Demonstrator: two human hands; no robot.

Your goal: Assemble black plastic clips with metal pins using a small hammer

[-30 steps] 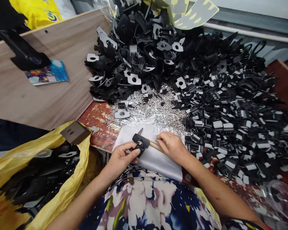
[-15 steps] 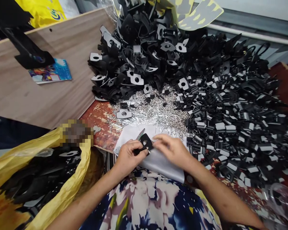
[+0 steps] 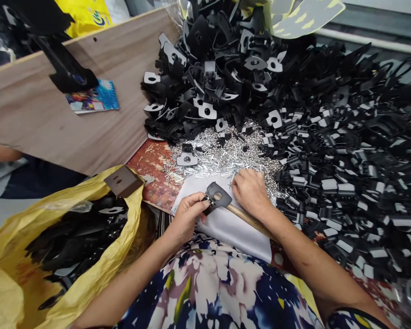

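Blk part (image 3: 223,191), tool handle (image 3: 250,221) prob. brn

Black clip piece (image 3: 223,200): pinched in the left hand (image 3: 191,211), tilted, its flat plate and round hole shown, small shiny metal glimpsed by the thumb.
Metal pins (image 3: 226,156): thin, silvery, loosely heaped, their near edge met by the right hand's (image 3: 250,189) curled fingers; whether one is gripped cannot be told.
Wooden handle (image 3: 248,218): laid slantwise, partly covered by the right forearm.

Matt plastic clip (image 3: 225,199), shiny metal pins (image 3: 222,160)
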